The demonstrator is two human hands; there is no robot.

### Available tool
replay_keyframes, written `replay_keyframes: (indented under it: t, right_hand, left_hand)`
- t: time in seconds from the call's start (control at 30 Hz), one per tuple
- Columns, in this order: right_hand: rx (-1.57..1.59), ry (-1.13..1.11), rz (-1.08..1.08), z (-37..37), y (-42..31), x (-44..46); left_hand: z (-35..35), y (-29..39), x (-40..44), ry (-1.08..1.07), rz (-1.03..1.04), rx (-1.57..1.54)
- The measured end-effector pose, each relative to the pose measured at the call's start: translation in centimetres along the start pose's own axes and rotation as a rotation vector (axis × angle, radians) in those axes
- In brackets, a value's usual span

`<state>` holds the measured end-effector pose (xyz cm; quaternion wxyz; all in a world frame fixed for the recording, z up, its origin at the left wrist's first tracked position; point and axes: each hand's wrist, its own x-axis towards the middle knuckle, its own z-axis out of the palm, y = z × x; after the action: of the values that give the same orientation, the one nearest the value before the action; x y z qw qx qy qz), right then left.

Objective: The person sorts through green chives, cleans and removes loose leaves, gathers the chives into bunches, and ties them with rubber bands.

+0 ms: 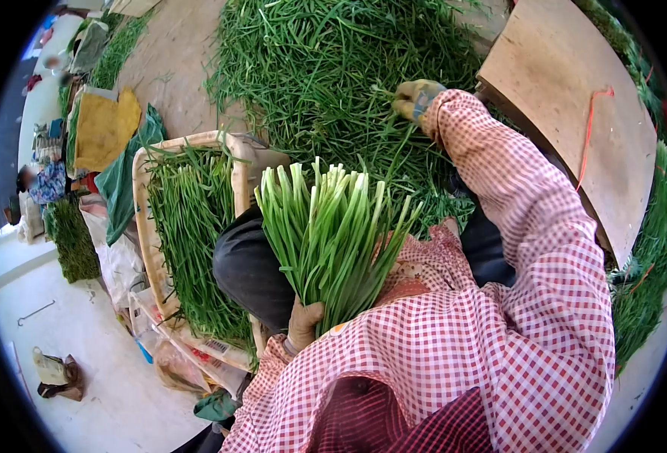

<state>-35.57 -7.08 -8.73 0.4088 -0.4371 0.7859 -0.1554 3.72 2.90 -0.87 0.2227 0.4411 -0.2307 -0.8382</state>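
Observation:
My left hand (pixel 303 323), in a tan glove, is wrapped around the lower part of a thick bunch of garlic chives (pixel 326 234). The bunch stands in front of my lap, pale cut ends upward and fairly even. Out ahead, my right hand (pixel 418 100), in a yellowish and blue-grey glove, is over a large loose pile of garlic chives (pixel 326 83). Its fingers are curled together, and a thin pale stalk pokes out at their tips. The inside of that grip is hidden from me.
Left of my knee stands a cream plastic crate (pixel 143 219) filled with chives. A wooden board (pixel 575 113) with red string lies at the right, more greens beyond it. A green cloth (pixel 126 177), yellow sacking (pixel 107 128) and a person (pixel 45 183) are at the left.

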Motion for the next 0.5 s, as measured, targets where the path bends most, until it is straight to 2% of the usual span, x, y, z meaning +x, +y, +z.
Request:
replay_keyframes:
  t: [0.03, 0.1, 0.13, 0.17, 0.23, 0.3, 0.37, 0.4, 0.5]
  right_hand:
    - [-0.213, -0.013, -0.053, 0.2, 2.9, 1.3]
    - [-0.181, -0.129, 0.102, 1.4, 1.9, -0.2]
    - [-0.24, -0.261, 0.003, 3.0, 3.9, 0.6]
    - [0.124, -0.562, -0.023, 6.0, 6.0, 2.0]
    - [0.608, -1.026, -0.122, 8.8, 6.3, 2.2]
    - [0.723, -1.204, -0.2, 9.2, 2.2, -1.0]
    - [0.822, -0.766, -0.007, 6.1, -2.2, -4.9]
    - [0.951, -0.658, -0.009, 7.1, -2.9, -4.6]
    - [0.792, -0.388, -0.018, 4.9, -2.3, -2.5]
  left_hand:
    - [-0.2, 0.0, 0.0, 0.008, -0.002, 0.009]
    - [-0.6, 0.0, 0.1, 0.016, -0.007, 0.018]
    - [-0.8, -0.1, 0.2, 0.025, -0.013, 0.019]
    - [-0.9, -0.1, 0.2, 0.028, -0.024, 0.02]
    - [-0.9, 0.0, 0.3, 0.034, -0.031, 0.024]
    - [-1.1, -0.1, 0.2, 0.04, -0.036, 0.037]
    - [-1.4, -0.1, 0.1, 0.052, -0.045, 0.049]
    - [-1.5, -0.1, -0.1, 0.059, -0.048, 0.055]
    - [-2.2, -0.3, -0.4, 0.08, -0.049, 0.066]
